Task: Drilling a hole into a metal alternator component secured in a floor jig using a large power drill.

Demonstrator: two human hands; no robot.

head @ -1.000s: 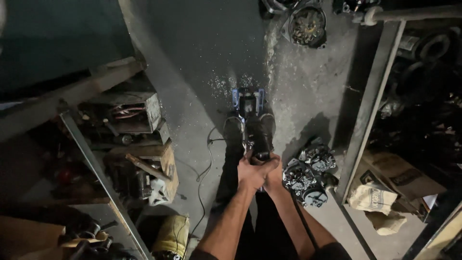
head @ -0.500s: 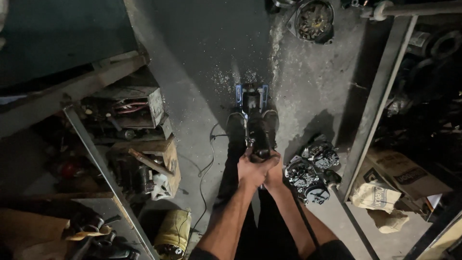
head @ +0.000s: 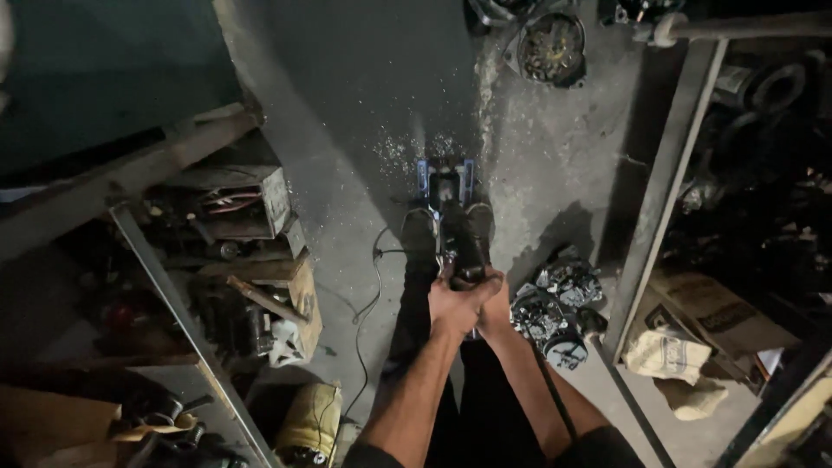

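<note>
Floor (head: pixel 364 173): grey concrete, runs from 12 o'clock down past centre; pale chips and dust scattered at about 12 o'clock of the hands.
Left shelving (head: pixel 173 303): metal-framed rack, 8 to 10 o'clock; holds boxes, dark metal parts, a wooden crate.
Right rack (head: pixel 667 173): upright metal post with dark clutter behind it, 2 to 4 o'clock.
Legs (head: pixel 416 347): dark trousers, straight down from centre to 6 o'clock; shoes planted either side of the tool.
Sacks (head: pixel 667 360): pale cloth bags on the floor, 4 o'clock, near the rack foot.
Engine parts (head: pixel 555 303): heap of shiny metal castings, just right of the hands, 3 to 4 o'clock.
Round pan (head: pixel 551 45): dish of small scrap, 1 o'clock, well apart from the hands.
Power tool (head: pixel 452 221): dark body with a blue frame at its far end, standing on the floor between the shoes, centre frame, just above the hands.
Cord (head: pixel 368 295): thin dark cable, loops on the floor at 7 o'clock of the tool.
Left hand (head: pixel 451 305): closed, gripping the near end of the power tool.
Right hand (head: pixel 496 303): closed on the same end, pressed against the left hand.
</note>
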